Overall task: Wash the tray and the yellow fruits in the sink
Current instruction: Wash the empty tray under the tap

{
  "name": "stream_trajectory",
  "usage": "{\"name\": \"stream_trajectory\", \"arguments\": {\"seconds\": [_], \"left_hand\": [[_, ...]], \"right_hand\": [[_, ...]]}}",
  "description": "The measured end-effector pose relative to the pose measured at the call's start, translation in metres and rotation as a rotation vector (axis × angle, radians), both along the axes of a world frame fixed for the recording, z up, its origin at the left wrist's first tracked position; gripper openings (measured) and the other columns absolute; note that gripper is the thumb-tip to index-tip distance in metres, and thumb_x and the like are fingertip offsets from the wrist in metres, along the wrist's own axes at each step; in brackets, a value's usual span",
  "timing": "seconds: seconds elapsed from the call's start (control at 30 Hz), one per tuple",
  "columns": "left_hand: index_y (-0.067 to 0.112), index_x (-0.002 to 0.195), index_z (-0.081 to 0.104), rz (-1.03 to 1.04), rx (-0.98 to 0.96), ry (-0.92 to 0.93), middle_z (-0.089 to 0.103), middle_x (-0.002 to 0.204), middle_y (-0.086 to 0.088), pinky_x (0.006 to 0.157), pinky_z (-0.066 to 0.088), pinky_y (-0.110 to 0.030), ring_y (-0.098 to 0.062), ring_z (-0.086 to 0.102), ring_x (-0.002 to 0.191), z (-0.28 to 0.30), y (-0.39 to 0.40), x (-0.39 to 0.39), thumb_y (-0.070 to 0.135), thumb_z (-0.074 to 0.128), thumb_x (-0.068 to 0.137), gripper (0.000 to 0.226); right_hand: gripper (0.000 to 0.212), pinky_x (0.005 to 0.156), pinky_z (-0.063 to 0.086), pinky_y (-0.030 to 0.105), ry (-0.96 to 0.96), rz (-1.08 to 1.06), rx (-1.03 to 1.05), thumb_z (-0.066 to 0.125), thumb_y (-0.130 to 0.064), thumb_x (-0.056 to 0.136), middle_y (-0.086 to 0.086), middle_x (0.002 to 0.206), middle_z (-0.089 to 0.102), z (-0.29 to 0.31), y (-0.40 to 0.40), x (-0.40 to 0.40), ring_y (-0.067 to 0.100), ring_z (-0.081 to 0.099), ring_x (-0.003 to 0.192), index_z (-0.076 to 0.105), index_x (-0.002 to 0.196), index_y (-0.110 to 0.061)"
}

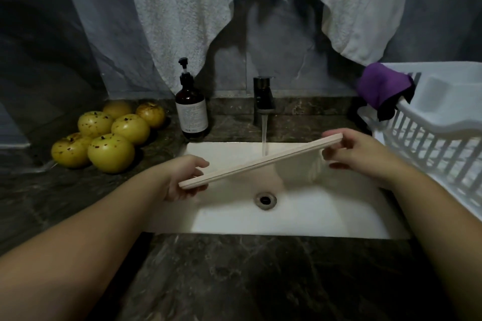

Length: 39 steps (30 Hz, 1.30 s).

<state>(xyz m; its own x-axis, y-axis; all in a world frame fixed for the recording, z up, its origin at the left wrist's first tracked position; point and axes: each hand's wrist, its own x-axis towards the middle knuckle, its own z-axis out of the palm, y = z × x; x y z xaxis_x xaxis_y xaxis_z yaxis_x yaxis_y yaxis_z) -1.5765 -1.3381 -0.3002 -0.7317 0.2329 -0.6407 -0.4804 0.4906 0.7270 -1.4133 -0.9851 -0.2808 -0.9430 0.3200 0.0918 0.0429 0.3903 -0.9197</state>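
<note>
Tray: the flat, pale tray [260, 161] is held up over the white sink [300, 219]. It tilts, low on the left and high on the right. We see mostly its thin edge.
Left hand: the left hand [182, 180] holds the low left end of the tray, thumb on top and fingers under it.
Right hand: the right hand [352, 154] holds the high right end of the tray, fingers curled round the edge.
Water: a thin stream of water [264, 135] runs down from the black tap [264, 101] and hits the top of the tray near its middle.
Sink: it is set into the dark stone desk [234, 276]. The round drain [265, 199] is in the bottom, below the tray.
Yellow fruits: six yellow fruits [109, 135] with brown spots sit in a bunch on the desk, far left of the sink. They touch each other.
Bottle: a brown pump bottle [191, 109] stands on the desk between the fruits and the tap. It has a white label, but the writing is too small to read.
Rack: a white plastic rack [430, 143] sits on the right of the sink. A purple cloth [383, 86] hangs over its far edge.
Towels: white towels [187, 8] hang on the wall behind the tap.
</note>
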Motion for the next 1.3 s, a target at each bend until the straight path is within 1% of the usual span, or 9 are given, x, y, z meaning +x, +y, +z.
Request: {"name": "stream_trajectory", "arguments": {"seconds": [0.17, 0.27, 0.4, 0.53, 0.7, 0.83, 0.93, 1.07, 1.3], "left_hand": [[0.002, 0.120, 0.059, 0.017, 0.127, -0.060, 0.068, 0.080, -0.017, 0.047, 0.052, -0.023, -0.023, 0.068, 0.067, 0.010, -0.009, 0.003, 0.042, 0.054, 0.101, 0.044], [0.005, 0.120, 0.061, 0.094, 0.342, -0.103, 0.068, 0.100, -0.023, 0.068, 0.063, -0.039, -0.037, 0.071, 0.084, 0.013, -0.010, 0.008, 0.055, 0.058, 0.095, 0.056], [0.014, 0.096, 0.072, 0.053, 0.517, -0.129, 0.066, 0.087, -0.017, 0.079, 0.048, -0.039, -0.032, 0.060, 0.077, 0.012, -0.011, 0.008, 0.082, 0.044, 0.087, 0.074], [0.023, 0.127, 0.062, 0.040, 0.407, -0.043, 0.072, 0.095, -0.023, 0.075, 0.048, -0.038, -0.034, 0.068, 0.080, 0.013, -0.009, 0.007, 0.093, 0.042, 0.076, 0.088], [0.036, 0.164, 0.021, 0.051, 0.248, 0.092, 0.034, 0.159, -0.032, 0.119, 0.025, -0.060, -0.047, 0.034, 0.147, 0.013, 0.004, 0.011, 0.094, 0.042, 0.075, 0.108], [0.036, 0.166, 0.012, 0.082, 0.159, 0.186, 0.038, 0.158, -0.028, 0.114, 0.030, -0.060, -0.042, 0.041, 0.143, 0.007, 0.012, 0.012, 0.089, 0.039, 0.086, 0.100], [0.037, 0.166, 0.009, 0.097, 0.136, 0.214, 0.039, 0.157, -0.026, 0.112, 0.033, -0.059, -0.042, 0.042, 0.142, 0.006, 0.015, 0.011, 0.085, 0.042, 0.088, 0.098], [0.036, 0.166, 0.009, 0.109, 0.174, 0.228, 0.029, 0.166, -0.021, 0.119, 0.028, -0.059, -0.043, 0.037, 0.147, 0.007, 0.020, 0.010, 0.084, 0.046, 0.088, 0.098], [0.025, 0.164, 0.027, 0.152, 0.168, 0.246, 0.040, 0.161, -0.016, 0.120, 0.032, -0.057, -0.039, 0.041, 0.145, 0.001, 0.028, 0.007, 0.082, 0.053, 0.086, 0.100]], "right_hand": [[0.021, 0.070, 0.062, 0.029, -0.211, 0.023, 0.314, 0.079, -0.032, 0.087, -0.005, 0.099, 0.074, -0.004, 0.006, 0.005, 0.011, 0.072, 0.087, 0.068, 0.103, -0.037], [0.018, 0.067, 0.059, 0.023, -0.244, 0.027, 0.330, 0.075, -0.044, 0.088, -0.011, 0.105, 0.071, -0.004, 0.009, 0.005, 0.010, 0.070, 0.090, 0.063, 0.102, -0.047], [0.020, 0.078, 0.062, 0.033, -0.302, 0.014, 0.347, 0.066, -0.053, 0.092, -0.009, 0.108, 0.069, -0.004, 0.012, 0.004, 0.012, 0.073, 0.088, 0.059, 0.108, -0.044], [0.036, 0.086, 0.062, 0.039, -0.370, 0.041, 0.361, 0.063, -0.050, 0.095, 0.000, 0.107, 0.072, -0.008, 0.010, 0.003, 0.017, 0.073, 0.091, 0.064, 0.121, -0.024], [0.032, 0.075, 0.059, 0.030, -0.393, 0.042, 0.379, 0.060, -0.049, 0.098, 0.000, 0.101, 0.073, -0.011, 0.008, 0.003, 0.017, 0.073, 0.087, 0.065, 0.117, -0.024], [0.026, 0.064, 0.050, 0.020, -0.407, 0.046, 0.392, 0.055, -0.051, 0.100, -0.006, 0.102, 0.071, -0.013, 0.009, 0.002, 0.012, 0.071, 0.086, 0.058, 0.121, -0.035], [0.028, 0.075, 0.059, 0.032, -0.433, 0.078, 0.356, 0.053, -0.051, 0.101, -0.003, 0.101, 0.073, -0.017, 0.008, -0.003, 0.016, 0.073, 0.086, 0.048, 0.128, -0.042], [0.037, 0.086, 0.061, 0.047, -0.472, 0.096, 0.314, 0.052, -0.045, 0.103, 0.007, 0.098, 0.074, -0.021, 0.005, -0.007, 0.027, 0.074, 0.089, 0.046, 0.136, -0.029], [0.056, 0.089, 0.052, 0.038, -0.471, -0.014, 0.433, 0.053, -0.043, 0.103, 0.008, 0.120, 0.066, -0.027, 0.003, -0.011, 0.023, 0.065, 0.099, 0.034, 0.149, -0.017]]}}
